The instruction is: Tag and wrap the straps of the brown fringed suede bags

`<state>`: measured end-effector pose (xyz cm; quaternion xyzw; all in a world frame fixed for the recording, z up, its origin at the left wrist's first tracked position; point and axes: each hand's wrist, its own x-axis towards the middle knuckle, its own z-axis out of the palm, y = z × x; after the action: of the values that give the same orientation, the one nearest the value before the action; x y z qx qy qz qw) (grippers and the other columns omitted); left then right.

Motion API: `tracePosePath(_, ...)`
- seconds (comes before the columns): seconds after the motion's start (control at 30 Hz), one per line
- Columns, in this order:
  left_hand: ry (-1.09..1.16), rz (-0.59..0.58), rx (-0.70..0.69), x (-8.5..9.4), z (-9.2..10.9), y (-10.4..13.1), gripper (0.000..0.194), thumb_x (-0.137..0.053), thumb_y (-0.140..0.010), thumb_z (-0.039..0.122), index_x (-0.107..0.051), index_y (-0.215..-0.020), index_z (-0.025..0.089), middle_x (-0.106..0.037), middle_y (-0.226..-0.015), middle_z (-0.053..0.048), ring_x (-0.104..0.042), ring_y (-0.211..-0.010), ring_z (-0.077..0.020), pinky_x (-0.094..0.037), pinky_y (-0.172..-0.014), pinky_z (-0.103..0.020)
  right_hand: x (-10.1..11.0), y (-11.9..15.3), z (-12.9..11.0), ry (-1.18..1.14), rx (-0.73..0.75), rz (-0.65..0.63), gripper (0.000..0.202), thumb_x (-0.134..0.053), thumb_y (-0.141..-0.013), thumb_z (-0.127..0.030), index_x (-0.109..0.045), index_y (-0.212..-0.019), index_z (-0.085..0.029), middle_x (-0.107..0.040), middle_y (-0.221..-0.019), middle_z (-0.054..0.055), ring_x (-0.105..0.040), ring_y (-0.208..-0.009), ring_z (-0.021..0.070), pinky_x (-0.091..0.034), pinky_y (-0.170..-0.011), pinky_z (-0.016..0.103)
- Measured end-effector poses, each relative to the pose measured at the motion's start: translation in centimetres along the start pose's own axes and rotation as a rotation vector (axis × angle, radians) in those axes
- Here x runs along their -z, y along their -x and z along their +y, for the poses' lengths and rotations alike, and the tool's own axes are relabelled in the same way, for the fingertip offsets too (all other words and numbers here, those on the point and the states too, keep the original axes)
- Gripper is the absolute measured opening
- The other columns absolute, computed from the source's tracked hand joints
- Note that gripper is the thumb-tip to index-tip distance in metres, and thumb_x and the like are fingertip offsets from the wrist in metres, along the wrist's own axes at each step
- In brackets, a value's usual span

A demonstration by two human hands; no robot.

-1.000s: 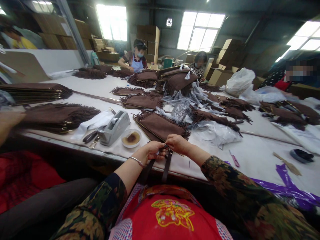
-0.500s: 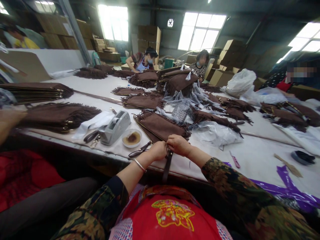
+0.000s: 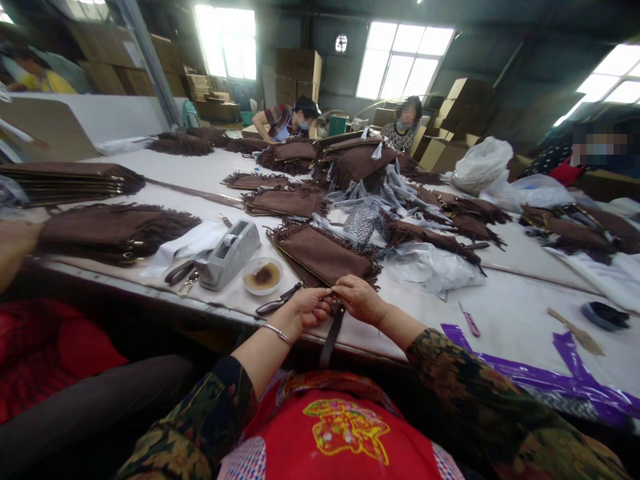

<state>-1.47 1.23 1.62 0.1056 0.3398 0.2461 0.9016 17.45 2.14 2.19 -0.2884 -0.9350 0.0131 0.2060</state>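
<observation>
The small piece pinched between the fingertips of the left hand (image 3: 311, 309) and right hand (image 3: 362, 300) could have slipped if the dark strap (image 3: 331, 337), dangling over the surface (image 3: 380, 335) edge below them, snagged. Just beyond the hands lay the bag (image 3: 325, 255), brown, fringed and gold-edged, near a stained dish (image 3: 263, 277).

Soft cloth, shiny plastic and bright metal.
The brown bag (image 3: 320, 253) was matt cloth with a rough fringe (image 3: 373, 267), and its zip (image 3: 286, 259) looked like gold metal. The strap (image 3: 332, 339) was smooth, like leather. The tape holder (image 3: 234, 255) looked like dull, hard grey plastic. The clear wrap (image 3: 434, 265) was thin, crinkly plastic, and the purple wrap (image 3: 575, 383) was very glossy. The bangle (image 3: 278, 333) was smooth, shiny metal. The boxes (image 3: 295, 75) were plain, matt cardboard.
</observation>
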Motion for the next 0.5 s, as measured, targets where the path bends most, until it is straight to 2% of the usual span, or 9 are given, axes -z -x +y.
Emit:
tracePosePath(0.13, -0.047, 0.100, -0.074, -0.6, -0.5, -0.1, 0.021, -0.042, -0.094, 0.014, -0.047, -0.073, 0.014, -0.031, -0.055, 0.008, -0.024, -0.036, -0.0003, -0.014, -0.032, -0.008, -0.1, 1.3, -0.8, -0.050, -0.034, 0.038, 0.033, -0.052, -0.089, -0.014, -0.064, -0.120, -0.016, -0.063, -0.108, 0.014, -0.054, -0.097, 0.0239, -0.047, -0.088, 0.040)
tracePosePath(0.3, -0.118, 0.161, -0.142, -0.4, -1.1, -0.6, 0.017, -0.047, -0.089, 0.012, -0.048, -0.073, 0.013, -0.031, -0.053, 0.009, -0.022, -0.036, -0.0005, -0.012, -0.033, -0.010, 0.6, 2.3, -1.3, -0.216, -0.194, 0.176, 0.027, -0.052, -0.091, -0.016, -0.068, -0.112, -0.020, -0.065, -0.108, 0.012, -0.059, -0.101, 0.0226, -0.050, -0.090, 0.040)
tracePosePath(0.4, -0.157, 0.197, -0.193, -0.4, -1.7, -1.0, 0.017, -0.049, -0.089, 0.013, -0.050, -0.072, 0.013, -0.031, -0.052, 0.009, -0.021, -0.036, -0.0008, -0.010, -0.033, -0.011, 1.7, 1.1, -1.4, -0.311, -0.330, 0.325, 0.022, -0.051, -0.090, -0.017, -0.071, -0.100, -0.019, -0.067, -0.101, 0.011, -0.063, -0.095, 0.0209, -0.052, -0.087, 0.037)
tracePosePath(0.5, -0.190, 0.243, -0.263, -0.8, -2.3, -0.9, 0.017, -0.052, -0.090, 0.014, -0.051, -0.073, 0.012, -0.036, -0.054, 0.007, -0.026, -0.038, -0.0018, -0.015, -0.034, -0.013, 2.3, -2.3, -2.5, -0.431, -0.408, 0.387, 0.020, -0.053, -0.088, -0.020, -0.072, -0.095, -0.019, -0.070, -0.096, 0.009, -0.064, -0.092, 0.0207, -0.052, -0.086, 0.036)
